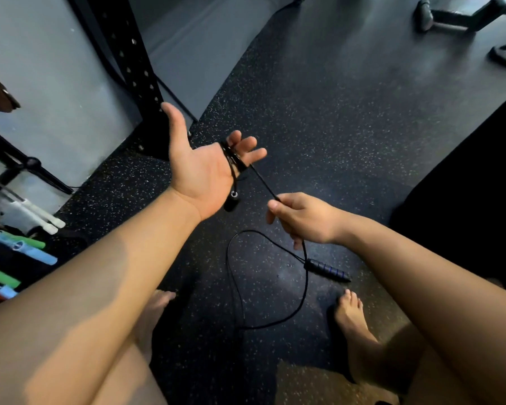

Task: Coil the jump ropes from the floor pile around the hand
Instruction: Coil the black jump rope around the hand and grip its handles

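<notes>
Black cord of the jump rope [306, 287] lies in a slack loop on the speckled floor [362, 141] between bare feet, its blue-ringed handle [327, 270] beside the loop. Risk noted: the loop could be snagged on a foot [352, 320] or kinked when drawn up. Above it, the cord is pinched between thumb and fingers of the right hand [301, 219]. Farther out, some turns are carried across the left hand [200, 171], held palm up and uncurled; these could be shed over the fingertips if tension is lost. The second handle [232, 197] hangs at the palm's edge.
</notes>
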A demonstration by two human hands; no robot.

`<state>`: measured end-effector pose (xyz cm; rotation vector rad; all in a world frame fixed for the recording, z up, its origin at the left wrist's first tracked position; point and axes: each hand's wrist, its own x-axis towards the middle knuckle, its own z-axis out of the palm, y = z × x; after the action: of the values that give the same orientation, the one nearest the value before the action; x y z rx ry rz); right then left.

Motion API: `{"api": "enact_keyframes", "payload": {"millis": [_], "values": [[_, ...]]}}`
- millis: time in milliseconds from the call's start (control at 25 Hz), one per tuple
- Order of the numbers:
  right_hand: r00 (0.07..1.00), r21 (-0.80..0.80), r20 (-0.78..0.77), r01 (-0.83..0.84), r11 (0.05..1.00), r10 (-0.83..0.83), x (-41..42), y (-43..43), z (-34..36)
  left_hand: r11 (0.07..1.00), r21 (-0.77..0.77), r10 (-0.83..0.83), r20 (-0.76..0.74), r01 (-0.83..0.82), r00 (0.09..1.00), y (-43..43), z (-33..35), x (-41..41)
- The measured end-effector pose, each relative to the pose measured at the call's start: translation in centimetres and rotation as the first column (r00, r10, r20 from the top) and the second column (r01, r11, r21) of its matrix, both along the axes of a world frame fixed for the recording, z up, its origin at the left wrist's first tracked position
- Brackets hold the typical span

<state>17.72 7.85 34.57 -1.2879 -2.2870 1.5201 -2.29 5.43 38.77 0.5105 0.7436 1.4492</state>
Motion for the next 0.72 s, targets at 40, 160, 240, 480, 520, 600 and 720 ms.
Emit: {"api": "enact_keyframes", "payload": {"millis": [40, 160, 240, 480, 520, 600, 720], "values": [[1.000, -0.023, 0.008, -0.021, 1.000, 0.021, -0.2, -0.2, 0.2, 0.999, -0.005, 0.041, -0.038, -0.042, 0.998, 0.2, -0.1, -0.1], [0.993, -0.019, 0.079, -0.090, 0.996, 0.092, -0.6, -0.6, 1.0, 0.998, -0.044, 0.040, -0.110, -0.045, 0.993, 0.0, -0.3, 0.3], [0.982, 0.003, 0.156, -0.106, 0.994, 0.104, -0.6, -0.8, 0.9, 0.998, -0.057, 0.023, -0.055, -0.026, 0.998, -0.3, 0.0, 0.4], [0.944, 0.066, 0.330, -0.041, 0.997, 0.017, 0.4, 0.4, 0.5, 0.979, -0.098, -0.175, 0.028, 0.176, 0.984, -1.4, 1.8, 0.4], [0.936, 0.097, 0.351, -0.026, 0.995, -0.010, 0.6, 0.7, 0.6, 0.973, -0.098, -0.209, 0.017, 0.209, 0.978, -1.5, 2.0, 0.6], [0.930, 0.193, 0.352, 0.040, 0.980, -0.107, 1.0, 1.3, 0.9, 0.951, -0.105, -0.292, -0.013, 0.289, 0.956, -1.7, 2.4, 0.8], [0.922, 0.286, 0.300, 0.159, 0.945, -0.246, 1.4, 2.1, 1.0, 0.897, -0.118, -0.433, -0.042, 0.426, 0.900, -1.7, 2.5, 0.6]]}}
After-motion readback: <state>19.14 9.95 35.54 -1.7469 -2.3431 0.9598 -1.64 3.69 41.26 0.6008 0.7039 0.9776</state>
